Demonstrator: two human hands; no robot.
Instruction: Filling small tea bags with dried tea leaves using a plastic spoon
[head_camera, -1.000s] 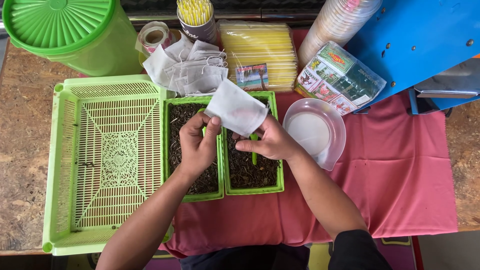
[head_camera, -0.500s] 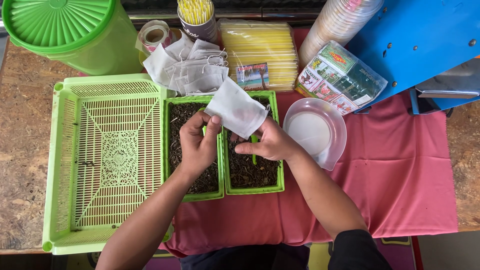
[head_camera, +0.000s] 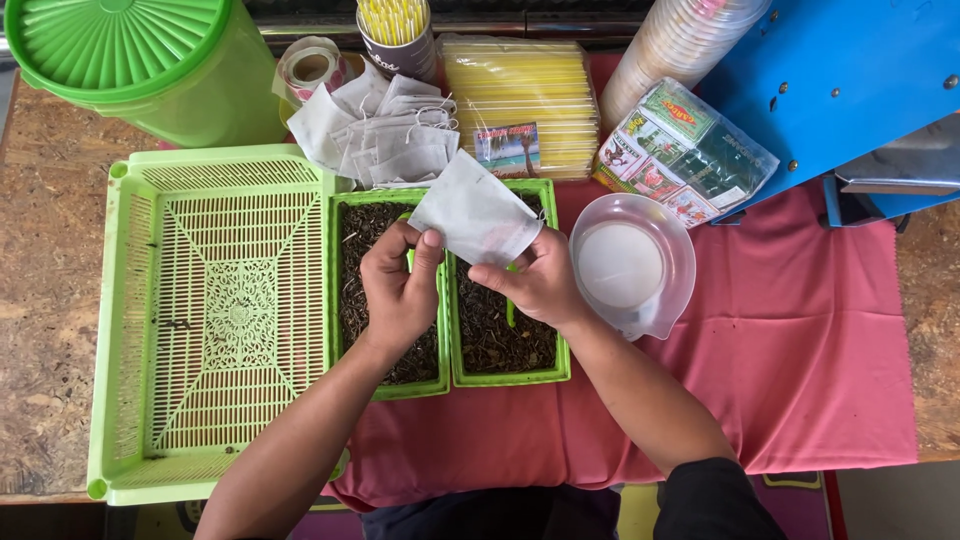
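Pink cloth (head_camera: 800, 340) covers the middle of a rough brown table (head_camera: 45, 260), and we look straight down on it. Our left hand (head_camera: 398, 290) and our right hand (head_camera: 535, 285) are in the middle of the frame, and together they hold up a white paper bag (head_camera: 475, 212). The left thumb and fingers are pinched tight on the bag's lower left edge. The right fingers are curled close and pinch its lower right corner. The bag is long from upper left to lower right, and it tilts that way.

Under our hands sit two small green trays (head_camera: 505, 377) side by side, full of dark dry leaves (head_camera: 490, 340). A green stick (head_camera: 510, 310) shows under the right hand. To the left lies a big green basket tray (head_camera: 215, 320). Near the top is a pile of white bags (head_camera: 385, 135), and a clear bowl (head_camera: 640, 265) sits on the right.
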